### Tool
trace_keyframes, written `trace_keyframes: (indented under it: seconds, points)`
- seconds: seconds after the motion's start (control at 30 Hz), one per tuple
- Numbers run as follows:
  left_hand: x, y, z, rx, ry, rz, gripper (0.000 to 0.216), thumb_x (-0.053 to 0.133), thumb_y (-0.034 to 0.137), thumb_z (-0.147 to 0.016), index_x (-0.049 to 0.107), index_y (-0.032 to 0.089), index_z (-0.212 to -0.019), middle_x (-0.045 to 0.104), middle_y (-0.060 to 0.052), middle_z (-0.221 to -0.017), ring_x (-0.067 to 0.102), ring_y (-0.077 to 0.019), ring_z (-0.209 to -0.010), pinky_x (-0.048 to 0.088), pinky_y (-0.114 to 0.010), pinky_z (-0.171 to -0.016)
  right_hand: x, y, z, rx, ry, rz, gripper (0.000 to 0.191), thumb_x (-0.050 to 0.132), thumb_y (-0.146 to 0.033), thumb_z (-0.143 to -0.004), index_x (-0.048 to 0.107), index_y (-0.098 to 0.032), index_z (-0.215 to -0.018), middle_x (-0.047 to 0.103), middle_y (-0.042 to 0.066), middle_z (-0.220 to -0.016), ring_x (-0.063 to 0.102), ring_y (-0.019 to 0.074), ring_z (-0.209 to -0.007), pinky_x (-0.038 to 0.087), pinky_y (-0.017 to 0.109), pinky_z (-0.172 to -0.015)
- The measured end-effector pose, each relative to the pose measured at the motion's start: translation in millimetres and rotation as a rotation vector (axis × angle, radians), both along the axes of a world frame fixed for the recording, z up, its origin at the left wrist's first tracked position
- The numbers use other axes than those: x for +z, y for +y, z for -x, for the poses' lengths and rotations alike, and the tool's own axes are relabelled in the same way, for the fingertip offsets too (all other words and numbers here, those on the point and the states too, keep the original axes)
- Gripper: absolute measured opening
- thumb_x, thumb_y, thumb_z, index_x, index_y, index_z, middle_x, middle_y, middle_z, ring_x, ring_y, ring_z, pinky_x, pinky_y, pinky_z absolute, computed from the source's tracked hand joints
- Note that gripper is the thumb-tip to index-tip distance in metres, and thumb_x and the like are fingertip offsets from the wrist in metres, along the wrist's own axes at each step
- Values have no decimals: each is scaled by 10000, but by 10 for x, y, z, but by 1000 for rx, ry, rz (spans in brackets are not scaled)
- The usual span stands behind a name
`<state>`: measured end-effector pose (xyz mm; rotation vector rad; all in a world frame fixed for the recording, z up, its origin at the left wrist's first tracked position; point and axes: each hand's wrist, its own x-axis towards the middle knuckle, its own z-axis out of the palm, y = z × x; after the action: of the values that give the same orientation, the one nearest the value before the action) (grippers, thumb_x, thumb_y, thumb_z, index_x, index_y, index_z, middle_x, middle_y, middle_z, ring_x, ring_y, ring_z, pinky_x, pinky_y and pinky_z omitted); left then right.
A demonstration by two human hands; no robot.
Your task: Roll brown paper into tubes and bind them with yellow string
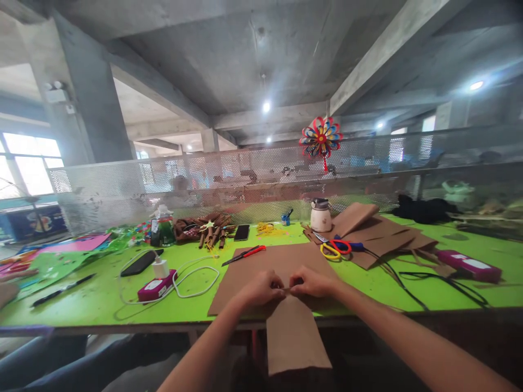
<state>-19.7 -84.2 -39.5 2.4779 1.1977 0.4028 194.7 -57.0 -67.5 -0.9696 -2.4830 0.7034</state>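
My left hand (261, 288) and my right hand (312, 283) meet at the middle of a brown paper sheet (265, 267) on the green table (98, 299). Both pinch the paper, fingers closed, thumbs almost touching. A folded brown strip (294, 337) hangs from under my hands over the table's front edge. Red-handled scissors (245, 254) lie on the sheet's far left corner.
Yellow, red and blue scissors (337, 248) lie by a stack of brown paper (376, 234) at the right. A pink power bank (155, 287) with white cable, a black phone (141, 262), a pen (63, 289) and a white pot (321, 215) stand around. A mesh screen (261, 179) backs the table.
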Motion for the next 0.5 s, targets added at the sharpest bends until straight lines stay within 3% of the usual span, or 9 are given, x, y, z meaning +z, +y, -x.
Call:
trace_keyframes:
  seconds: [0.23,0.5]
  points:
    - [-45,-28,-81,30,-58,-31,225,580,271,-730,709,120,-835,642,-35,-711,514,-126,-630,359,-215,-578,10,-87,-14,-2,-50,-182,173,565,-229,-763,691,-114,-792,614,6,-651,494,107,-603,368,196,-559]
    - [-79,42,-86,-35,-105,-34,245,585,261,-751,698,113,-911,639,-40,-762,527,-131,-677,383,-215,-616,22,-29,-106,37,-93,-139,168,571,-199,-764,684,-106,-845,627,31,-733,497,120,-679,372,221,-649]
